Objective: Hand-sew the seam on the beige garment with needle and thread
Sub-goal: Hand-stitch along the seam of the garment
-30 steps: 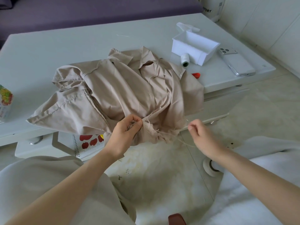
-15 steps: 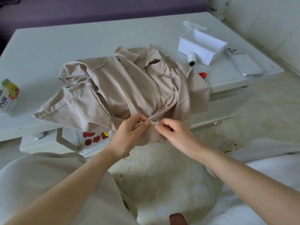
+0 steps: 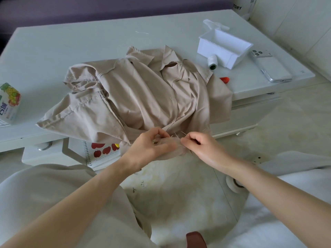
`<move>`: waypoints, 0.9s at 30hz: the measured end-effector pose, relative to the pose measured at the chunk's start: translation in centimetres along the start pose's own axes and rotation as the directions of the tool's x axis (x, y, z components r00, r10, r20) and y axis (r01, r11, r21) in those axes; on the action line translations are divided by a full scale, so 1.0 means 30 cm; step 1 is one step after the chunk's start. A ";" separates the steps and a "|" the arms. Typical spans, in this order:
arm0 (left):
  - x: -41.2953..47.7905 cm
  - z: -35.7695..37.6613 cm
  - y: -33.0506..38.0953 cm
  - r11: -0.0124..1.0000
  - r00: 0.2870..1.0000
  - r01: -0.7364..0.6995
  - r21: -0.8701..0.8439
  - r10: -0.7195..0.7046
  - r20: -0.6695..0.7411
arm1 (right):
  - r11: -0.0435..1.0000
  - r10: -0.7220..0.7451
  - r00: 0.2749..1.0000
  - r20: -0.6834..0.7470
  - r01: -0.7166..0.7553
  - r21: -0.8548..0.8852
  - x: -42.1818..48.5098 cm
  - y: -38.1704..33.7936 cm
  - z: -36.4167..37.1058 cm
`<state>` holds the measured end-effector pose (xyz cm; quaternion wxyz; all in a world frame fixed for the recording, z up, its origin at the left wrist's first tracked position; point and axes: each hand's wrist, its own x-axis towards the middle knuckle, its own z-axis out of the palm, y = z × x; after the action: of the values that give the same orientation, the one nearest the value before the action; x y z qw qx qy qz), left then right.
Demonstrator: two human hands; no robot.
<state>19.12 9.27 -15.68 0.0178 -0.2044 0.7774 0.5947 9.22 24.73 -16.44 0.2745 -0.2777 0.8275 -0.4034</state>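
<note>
Beige garment (image 3: 143,93) is heaped mid-table, hem spilling over the near edge at six o'clock, and that's where I'm working. My left hand (image 3: 152,145) pinches the seam fold there, fingers curled round the cloth. My right hand (image 3: 198,144), just at its three o'clock, pinches the needle (image 3: 184,134), tip aimed toward eleven.

I'd say I'm mid-seam, lining up a stitch. Next, the point has to go through both layers near the edge, fold kept taut.

Out at one o'clock sit a spool (image 3: 212,62), a white box (image 3: 211,49) and a phone (image 3: 270,68). The bag (image 3: 237,7) beyond reads "TORY". The carton (image 3: 9,102) at nine has print too blurred to read.
</note>
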 end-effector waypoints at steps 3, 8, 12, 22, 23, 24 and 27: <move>-0.002 0.003 -0.005 0.998 1.000 0.008 0.067 -0.008 -0.003 | 1.000 0.014 1.000 -0.009 -0.014 -0.025 0.006 0.001 0.001; 0.003 -0.017 -0.029 0.993 0.998 -0.034 0.114 0.040 -0.055 | 0.994 0.023 1.000 0.003 -0.023 -0.104 0.012 0.003 0.002; 0.002 -0.023 -0.030 0.996 0.998 -0.062 0.071 0.064 -0.028 | 0.999 -0.049 0.991 -0.127 0.049 -0.002 0.022 -0.022 -0.008; -0.001 -0.019 -0.023 0.996 0.994 -0.087 0.028 0.089 -0.063 | 0.998 0.026 0.989 -0.148 -0.019 0.055 0.036 -0.049 0.090; 0.000 -0.020 -0.023 0.996 0.993 -0.086 0.024 0.088 -0.078 | 0.995 0.072 0.989 -0.132 -0.061 0.085 0.040 -0.043 0.094; 0.001 -0.021 -0.023 0.996 0.991 -0.088 0.022 0.090 -0.094 | 0.987 0.117 0.986 -0.118 -0.102 0.121 0.044 -0.036 0.096; -0.001 -0.025 -0.019 0.995 0.989 -0.092 0.023 0.094 -0.113 | 0.966 0.181 0.981 -0.066 -0.164 0.201 0.041 -0.032 0.089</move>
<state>19.52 8.47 -15.98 -0.0526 -0.2014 0.7911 0.5751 10.39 22.02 -17.34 0.2996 -0.1594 0.8159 -0.4682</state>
